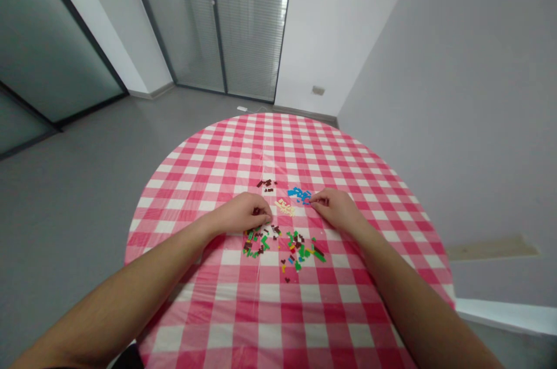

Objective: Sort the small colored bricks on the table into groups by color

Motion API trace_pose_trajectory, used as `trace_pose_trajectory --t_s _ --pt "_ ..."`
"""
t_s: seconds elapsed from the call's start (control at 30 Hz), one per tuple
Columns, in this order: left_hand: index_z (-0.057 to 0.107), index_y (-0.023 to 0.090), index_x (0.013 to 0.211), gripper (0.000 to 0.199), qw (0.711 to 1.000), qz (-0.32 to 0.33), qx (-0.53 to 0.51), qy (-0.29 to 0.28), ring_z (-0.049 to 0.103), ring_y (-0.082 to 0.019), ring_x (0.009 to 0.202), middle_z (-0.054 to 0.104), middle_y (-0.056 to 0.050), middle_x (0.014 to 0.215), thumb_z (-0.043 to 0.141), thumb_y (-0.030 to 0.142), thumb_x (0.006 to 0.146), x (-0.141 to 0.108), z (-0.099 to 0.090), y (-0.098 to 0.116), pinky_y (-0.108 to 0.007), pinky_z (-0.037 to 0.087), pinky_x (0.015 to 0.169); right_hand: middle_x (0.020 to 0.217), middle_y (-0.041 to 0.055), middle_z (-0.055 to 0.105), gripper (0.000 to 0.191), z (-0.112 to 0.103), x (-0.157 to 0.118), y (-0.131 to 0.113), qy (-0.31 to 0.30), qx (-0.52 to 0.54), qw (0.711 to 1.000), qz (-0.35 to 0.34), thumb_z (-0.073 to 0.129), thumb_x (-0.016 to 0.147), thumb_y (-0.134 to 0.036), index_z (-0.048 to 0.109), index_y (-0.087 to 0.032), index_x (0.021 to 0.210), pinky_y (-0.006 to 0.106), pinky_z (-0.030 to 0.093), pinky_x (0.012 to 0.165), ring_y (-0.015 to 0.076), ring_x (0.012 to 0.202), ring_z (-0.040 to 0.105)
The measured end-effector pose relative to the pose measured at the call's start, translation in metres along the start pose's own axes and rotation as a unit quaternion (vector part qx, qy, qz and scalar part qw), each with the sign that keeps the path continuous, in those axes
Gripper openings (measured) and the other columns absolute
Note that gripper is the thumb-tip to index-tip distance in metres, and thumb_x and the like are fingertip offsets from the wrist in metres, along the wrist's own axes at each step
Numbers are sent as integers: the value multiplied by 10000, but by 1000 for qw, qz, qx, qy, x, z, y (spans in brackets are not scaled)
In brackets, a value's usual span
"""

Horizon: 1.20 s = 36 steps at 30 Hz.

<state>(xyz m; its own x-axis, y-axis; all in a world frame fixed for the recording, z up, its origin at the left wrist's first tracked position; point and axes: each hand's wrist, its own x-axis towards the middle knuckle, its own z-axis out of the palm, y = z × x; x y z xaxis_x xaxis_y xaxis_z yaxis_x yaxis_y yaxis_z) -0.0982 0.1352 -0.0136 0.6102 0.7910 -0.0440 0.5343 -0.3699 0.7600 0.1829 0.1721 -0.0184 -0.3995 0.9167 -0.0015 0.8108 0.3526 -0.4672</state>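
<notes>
My right hand [336,206] pinches at the right edge of a pile of blue building bricks [298,194]. Whatever is between its fingertips is too small to make out. My left hand [247,211] rests with curled fingers left of the cream bricks [284,206]; its fingers hide what they may hold. Behind it lies a small group of dark brown bricks [267,184]. Closer to me are two mixed heaps: green and brown bricks [256,242] just below my left hand, and green, brown, yellow and red bricks [300,244] to the right.
The bricks lie on a round table with a red-and-white checked cloth [270,148] under a shiny cover. Beyond it stand a glass partition with blinds [248,26] and a white wall [339,21]. A white object [242,108] is on the grey floor behind the table.
</notes>
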Motion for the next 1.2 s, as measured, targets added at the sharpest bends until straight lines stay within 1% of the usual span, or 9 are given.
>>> trace_pose_trajectory --t_s 0.17,0.23,0.3,0.4,0.5,0.57,0.7,0.8,1.2 --pt "722 147 850 173 1000 0 1 -2 637 -158 729 714 -37 775 563 205 815 0 0 -1 -234 451 672 892 84 722 202 -1 -1 -2 20 -3 1000 -19 572 837 -234 762 -206 897 295 447 677 210 786 641" --pt "721 146 849 174 1000 3 0 -4 637 -157 728 715 -40 783 559 204 818 0 0 -2 -234 450 668 890 76 716 197 -3 -2 -6 27 6 998 -48 576 838 -239 756 -205 912 291 450 689 200 787 636" --pt "720 148 842 171 1000 4 -1 -2 635 -155 721 715 -42 785 560 206 820 0 1 -3 -233 448 663 883 68 713 196 -5 -6 -13 10 27 996 -88 580 835 -231 748 -201 930 282 452 696 185 783 631" --pt "720 151 835 171 1000 5 3 3 628 -150 705 712 -41 778 564 219 823 1 1 -4 -233 442 654 827 49 714 177 -8 -15 -30 -77 67 985 -138 587 829 -212 751 -199 892 260 449 671 160 735 625" --pt "720 153 838 178 1000 2 5 3 620 -149 696 705 -33 763 564 237 826 1 1 -3 -232 438 650 797 25 719 171 -8 -25 -47 -222 96 950 -196 606 830 -205 763 -217 897 232 440 658 134 707 622" --pt "722 155 844 183 1000 -2 4 1 617 -151 693 699 -27 743 566 249 826 1 1 -2 -231 439 651 767 15 712 174 -5 -30 -55 -263 95 935 -218 618 823 -196 766 -221 911 216 419 614 119 661 602" --pt "724 159 856 183 1000 -4 5 1 617 -155 694 694 -23 725 570 251 821 1 0 0 -233 440 657 821 14 718 191 2 -35 -61 -269 52 934 -228 663 764 -173 763 -220 920 211 411 625 124 695 601" --pt "721 156 846 177 1000 -1 5 1 619 -153 696 697 -27 740 566 238 819 2 0 0 -229 437 647 851 18 725 197 4 -36 -62 -267 27 937 -222 645 763 -169 758 -216 918 217 413 644 134 723 613" --pt "709 145 810 170 1000 8 8 -1 630 -141 703 704 -29 772 549 201 820 2 0 1 -209 430 629 861 16 726 253 4 -41 -74 -235 -11 949 -211 569 736 -113 748 -229 873 240 418 673 157 758 629"
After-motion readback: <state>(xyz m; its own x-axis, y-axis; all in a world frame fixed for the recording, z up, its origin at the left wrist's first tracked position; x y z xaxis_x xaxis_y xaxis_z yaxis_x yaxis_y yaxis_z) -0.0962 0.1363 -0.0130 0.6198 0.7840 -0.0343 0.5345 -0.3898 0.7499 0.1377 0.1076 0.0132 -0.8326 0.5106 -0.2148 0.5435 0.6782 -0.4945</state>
